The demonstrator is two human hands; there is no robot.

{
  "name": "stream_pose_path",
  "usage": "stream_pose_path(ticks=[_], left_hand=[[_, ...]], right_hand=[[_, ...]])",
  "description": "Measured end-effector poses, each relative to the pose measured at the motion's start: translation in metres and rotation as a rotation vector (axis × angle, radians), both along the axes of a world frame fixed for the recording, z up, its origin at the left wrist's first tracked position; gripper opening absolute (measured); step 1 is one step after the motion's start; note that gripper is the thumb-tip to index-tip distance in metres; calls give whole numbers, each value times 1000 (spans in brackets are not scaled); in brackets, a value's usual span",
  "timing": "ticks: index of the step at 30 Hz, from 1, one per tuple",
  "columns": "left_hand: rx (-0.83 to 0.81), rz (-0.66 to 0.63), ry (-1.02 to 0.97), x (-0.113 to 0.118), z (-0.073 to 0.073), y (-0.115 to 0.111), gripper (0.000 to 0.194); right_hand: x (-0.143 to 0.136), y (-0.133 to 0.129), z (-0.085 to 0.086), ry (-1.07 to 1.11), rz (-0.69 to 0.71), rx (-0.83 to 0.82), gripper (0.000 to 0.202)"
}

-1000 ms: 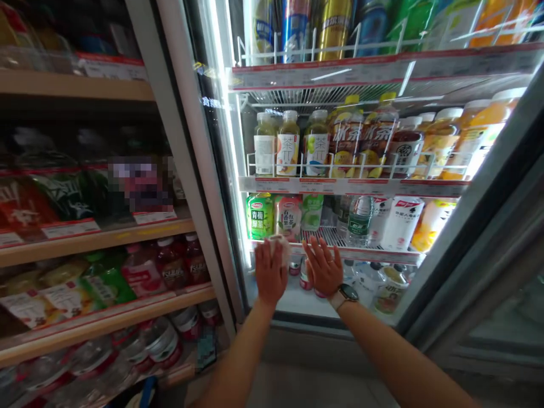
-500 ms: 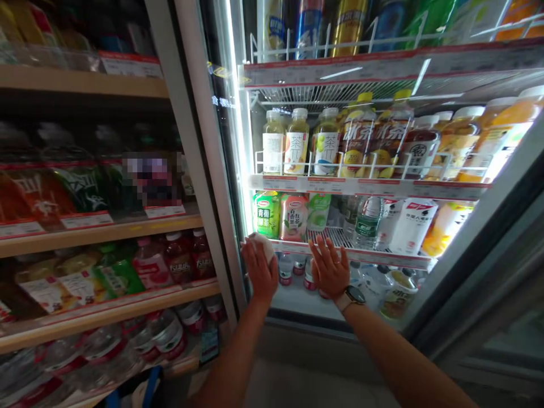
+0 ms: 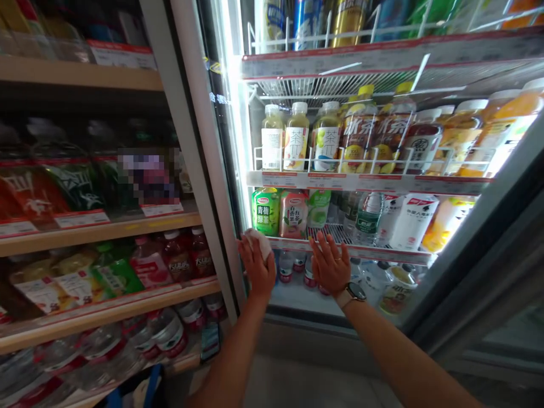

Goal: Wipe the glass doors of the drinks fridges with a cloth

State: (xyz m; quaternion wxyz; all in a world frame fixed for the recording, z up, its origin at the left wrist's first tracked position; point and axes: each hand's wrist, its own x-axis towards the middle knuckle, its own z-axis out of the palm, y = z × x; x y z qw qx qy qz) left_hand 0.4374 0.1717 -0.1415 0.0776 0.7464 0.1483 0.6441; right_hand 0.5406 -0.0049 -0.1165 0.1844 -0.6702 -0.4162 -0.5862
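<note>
My left hand (image 3: 260,275) presses a crumpled white cloth (image 3: 264,245) against the glass door (image 3: 289,309) of a lit drinks fridge, near the door's left edge. Part of the cloth shows past the fingers; the rest is hidden under them. To its right, my right hand (image 3: 334,269) lies flat on the same glass with its fingers stretched upward, holding nothing. A watch (image 3: 356,291) is on that wrist. Behind the glass, just above the hands, stand a green tea bottle (image 3: 266,212) and a pink-labelled bottle (image 3: 293,214).
Wooden shelves (image 3: 127,225) on the left carry rows of bottles. A phone (image 3: 209,341) rests at the end of the lowest visible shelf, near my left forearm. Below it is a dark bag with blue edging (image 3: 153,391). A metal door frame (image 3: 476,209) slants along the right.
My left hand and the cloth have shifted slightly left and up on the glass. My right hand stays in nearly the same place. The view has tilted a little.
</note>
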Motion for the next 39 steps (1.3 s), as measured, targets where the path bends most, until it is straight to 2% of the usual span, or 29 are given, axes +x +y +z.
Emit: stream_pose_path(ticks=[4,7,9,12,14,17,20,22,25,28,30,32,34,37,39], left_hand=[[293,-112,167,12,-24,-35,62],[371,-127,235,13,-24,-34,59],[300,-99,182,9,-13,-21,61],[94,-36,41,4,5,-2,66],[8,-13,-4,3,7,-1,69],[64,-54,20,8,-7,-18,67],[273,-125,118,14,-24,-38,60],[385,-137,181,15,-27,-38,56],[363,-95,198,10,-16,-18,55],[183,-28,92,3,3,5,59],[74,-4,7,2,11,10,62],[22,1,-39,5,10,2,65],[47,-7,-29,11,2,-15,65],[211,-32,72,21,-13,-40,63],[356,-43,127,24,-19,-45,59]], right_hand=[[0,-1,0,2,2,-1,62],[0,-1,0,13,3,-13,64],[0,-1,0,25,1,-21,65],[1,-1,-1,22,-3,-18,65],[1,0,-1,23,-9,-15,65],[1,0,-1,20,-13,-6,64],[1,1,0,-3,-12,6,63],[1,0,1,-10,-9,3,62],[1,0,2,0,-15,-10,63],[0,0,3,2,-16,-7,61],[-1,0,4,-2,-8,-1,61],[-2,0,4,-5,-3,4,62],[-1,0,3,-6,-7,3,62],[1,0,1,-2,-13,-2,63],[2,0,1,-7,-1,-6,62]])
